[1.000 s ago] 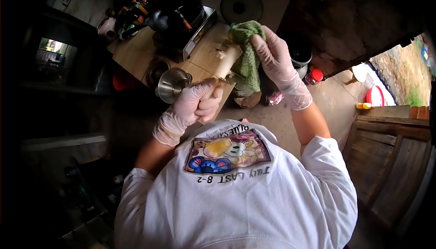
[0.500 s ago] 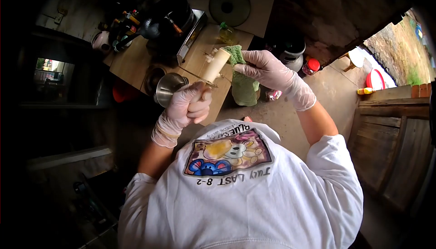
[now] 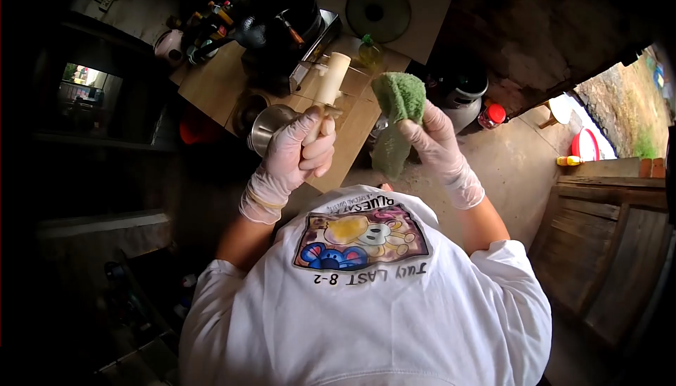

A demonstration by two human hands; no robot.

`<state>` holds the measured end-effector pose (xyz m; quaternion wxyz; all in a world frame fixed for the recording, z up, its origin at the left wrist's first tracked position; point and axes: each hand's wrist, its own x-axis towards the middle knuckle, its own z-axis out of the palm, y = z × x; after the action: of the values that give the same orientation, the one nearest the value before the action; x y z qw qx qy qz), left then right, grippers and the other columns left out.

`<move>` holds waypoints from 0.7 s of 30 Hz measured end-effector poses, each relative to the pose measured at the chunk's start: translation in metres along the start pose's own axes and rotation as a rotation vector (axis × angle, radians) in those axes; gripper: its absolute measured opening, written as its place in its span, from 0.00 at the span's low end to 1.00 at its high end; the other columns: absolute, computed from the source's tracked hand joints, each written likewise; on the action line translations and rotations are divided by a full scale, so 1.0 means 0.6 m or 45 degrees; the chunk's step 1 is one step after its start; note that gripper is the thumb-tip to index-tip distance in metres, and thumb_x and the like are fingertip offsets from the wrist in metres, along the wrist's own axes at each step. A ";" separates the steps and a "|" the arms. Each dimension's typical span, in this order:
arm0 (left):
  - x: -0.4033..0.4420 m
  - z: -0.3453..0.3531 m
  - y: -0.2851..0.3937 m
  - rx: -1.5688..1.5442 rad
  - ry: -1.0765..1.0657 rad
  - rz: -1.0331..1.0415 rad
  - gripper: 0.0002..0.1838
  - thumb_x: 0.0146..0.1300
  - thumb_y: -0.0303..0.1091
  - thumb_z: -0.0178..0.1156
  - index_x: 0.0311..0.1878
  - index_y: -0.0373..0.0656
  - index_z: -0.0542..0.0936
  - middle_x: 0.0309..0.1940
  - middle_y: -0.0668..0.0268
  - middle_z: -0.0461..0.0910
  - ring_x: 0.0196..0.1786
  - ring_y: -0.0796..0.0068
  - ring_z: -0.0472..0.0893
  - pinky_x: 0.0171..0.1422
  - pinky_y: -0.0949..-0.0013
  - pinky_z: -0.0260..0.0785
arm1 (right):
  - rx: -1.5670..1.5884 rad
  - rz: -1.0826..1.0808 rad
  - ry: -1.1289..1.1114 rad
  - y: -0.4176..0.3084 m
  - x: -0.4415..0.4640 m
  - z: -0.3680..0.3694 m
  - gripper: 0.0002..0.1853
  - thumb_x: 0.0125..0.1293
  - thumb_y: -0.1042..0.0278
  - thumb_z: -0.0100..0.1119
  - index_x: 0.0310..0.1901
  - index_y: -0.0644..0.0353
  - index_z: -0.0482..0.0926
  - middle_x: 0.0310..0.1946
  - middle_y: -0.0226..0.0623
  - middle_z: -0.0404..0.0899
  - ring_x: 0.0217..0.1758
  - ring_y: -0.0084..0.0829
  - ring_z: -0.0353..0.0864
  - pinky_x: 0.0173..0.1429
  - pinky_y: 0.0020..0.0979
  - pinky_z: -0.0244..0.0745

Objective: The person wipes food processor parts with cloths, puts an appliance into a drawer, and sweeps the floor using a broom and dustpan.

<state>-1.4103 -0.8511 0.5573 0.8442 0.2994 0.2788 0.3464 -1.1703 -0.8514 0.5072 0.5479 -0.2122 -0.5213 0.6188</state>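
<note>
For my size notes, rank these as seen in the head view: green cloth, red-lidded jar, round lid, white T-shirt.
White T-shirt
Green cloth and round lid: too alike to rank
Red-lidded jar

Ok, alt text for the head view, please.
Gloved left hand grips a pale cylinder upright; gloved right hand pinches a green cloth beside it. Behind are a dark wok and a round lid.
</note>
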 end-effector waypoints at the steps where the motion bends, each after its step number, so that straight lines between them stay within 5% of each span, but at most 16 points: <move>1: 0.003 0.003 -0.005 -0.034 -0.012 -0.017 0.19 0.69 0.50 0.43 0.38 0.42 0.71 0.10 0.78 0.53 0.10 0.85 0.52 0.18 0.76 0.57 | -0.297 -0.207 -0.035 0.017 0.007 0.008 0.22 0.64 0.73 0.56 0.59 0.64 0.67 0.46 0.29 0.73 0.45 0.18 0.69 0.53 0.22 0.65; 4: 0.011 0.016 -0.017 -0.076 -0.002 -0.036 0.19 0.69 0.50 0.42 0.37 0.42 0.71 0.11 0.78 0.53 0.09 0.85 0.51 0.17 0.76 0.57 | -0.224 -0.237 0.213 0.048 0.025 0.054 0.20 0.62 0.76 0.58 0.56 0.63 0.70 0.42 0.28 0.76 0.43 0.18 0.71 0.50 0.21 0.67; 7: 0.011 0.015 -0.032 -0.082 0.064 -0.021 0.19 0.70 0.50 0.42 0.37 0.44 0.70 0.11 0.79 0.52 0.08 0.85 0.50 0.15 0.77 0.58 | 0.139 -0.088 0.341 0.053 0.045 0.076 0.18 0.60 0.81 0.58 0.53 0.62 0.72 0.48 0.31 0.76 0.51 0.21 0.73 0.59 0.25 0.67; 18: -0.015 -0.019 -0.031 0.009 0.497 -0.129 0.19 0.68 0.53 0.44 0.33 0.46 0.71 0.10 0.81 0.51 0.09 0.85 0.50 0.17 0.76 0.51 | -0.260 -0.045 0.574 0.076 0.046 0.095 0.14 0.55 0.82 0.63 0.44 0.62 0.78 0.38 0.26 0.79 0.40 0.17 0.76 0.47 0.21 0.73; 21: -0.014 -0.069 -0.044 0.078 0.731 -0.201 0.20 0.66 0.55 0.47 0.32 0.47 0.70 0.10 0.81 0.51 0.10 0.85 0.51 0.18 0.75 0.50 | -0.288 -0.252 0.735 0.030 0.074 0.085 0.11 0.56 0.81 0.62 0.42 0.63 0.79 0.34 0.25 0.79 0.36 0.15 0.75 0.43 0.19 0.71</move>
<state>-1.4328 -0.8598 0.5136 0.7456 0.1919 0.5389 0.3418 -1.2351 -0.8300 0.5237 0.7037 -0.3866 -0.4280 0.4150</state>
